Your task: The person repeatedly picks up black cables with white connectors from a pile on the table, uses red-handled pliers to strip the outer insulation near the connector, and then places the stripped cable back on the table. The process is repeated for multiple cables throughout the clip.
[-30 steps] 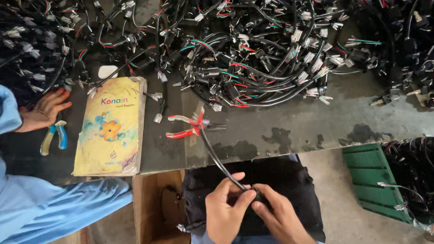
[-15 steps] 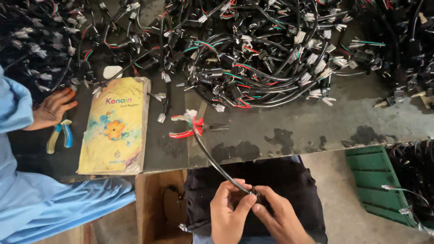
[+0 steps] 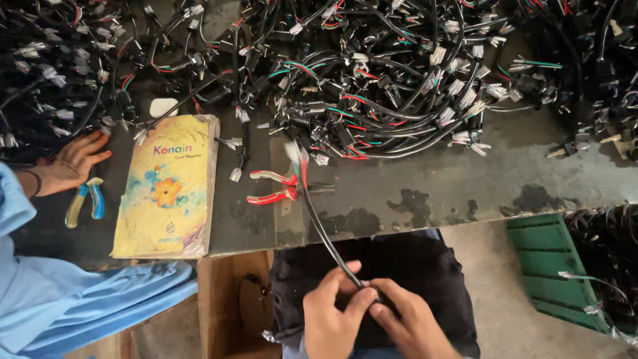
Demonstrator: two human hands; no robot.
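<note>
Black cable runs from the table edge down to the lap, where the left hand and right hand both pinch its lower end. Its upper end, blurred, lies beside the red-handled pliers. A co-worker's hand rests near the blue-and-yellow pliers and yellow book.

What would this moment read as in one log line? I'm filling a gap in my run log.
left hand: grips black cable | right hand: pinches same cable | red-handled pliers: on table | co-worker's hand: near blue-yellow pliers
</note>
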